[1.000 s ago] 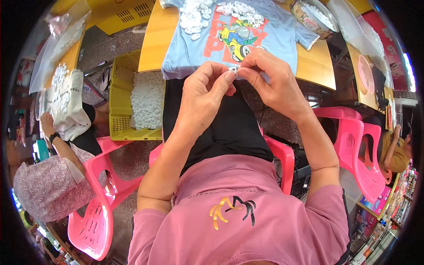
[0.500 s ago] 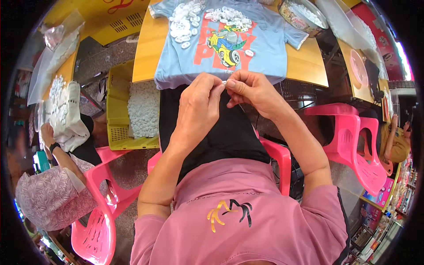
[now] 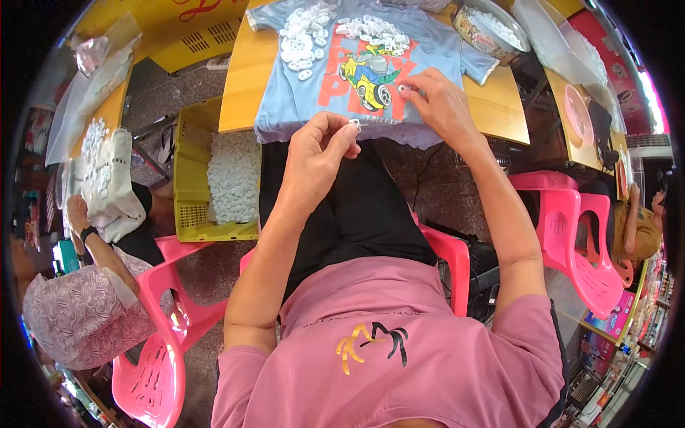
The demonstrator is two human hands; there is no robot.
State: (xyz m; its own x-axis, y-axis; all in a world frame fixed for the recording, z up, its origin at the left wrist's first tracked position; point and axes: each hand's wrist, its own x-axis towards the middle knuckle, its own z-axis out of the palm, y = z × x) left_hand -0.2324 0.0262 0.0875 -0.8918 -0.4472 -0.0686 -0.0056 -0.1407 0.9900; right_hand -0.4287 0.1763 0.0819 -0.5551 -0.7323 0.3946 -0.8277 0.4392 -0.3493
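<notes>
A small white plastic piece [image 3: 354, 123] sits pinched between the thumb and fingertips of my left hand [image 3: 315, 153], just off the near edge of the blue printed T-shirt [image 3: 289, 100]. Over the right part of the shirt's print is my right hand [image 3: 444, 108], its thumb and index finger closed on a white oval plastic piece [image 3: 403, 88]. The fingers partly cover that piece, and I cannot tell whether it is lifted. Farther back on the shirt lie a left heap of white oval pieces [image 3: 298, 44] and a right heap of small white pieces [image 3: 372, 32].
The shirt covers a wooden table [image 3: 239, 89]. At its far right stands a round tub [image 3: 492, 32] of white pieces. A yellow crate [image 3: 187, 171] of white pieces is at left. Pink chairs [image 3: 553, 214] flank me; a person [image 3: 93, 299] sits at left.
My hands have come apart. The right one moved away and right to the loose oval piece on the shirt; the left still holds its small white piece.
</notes>
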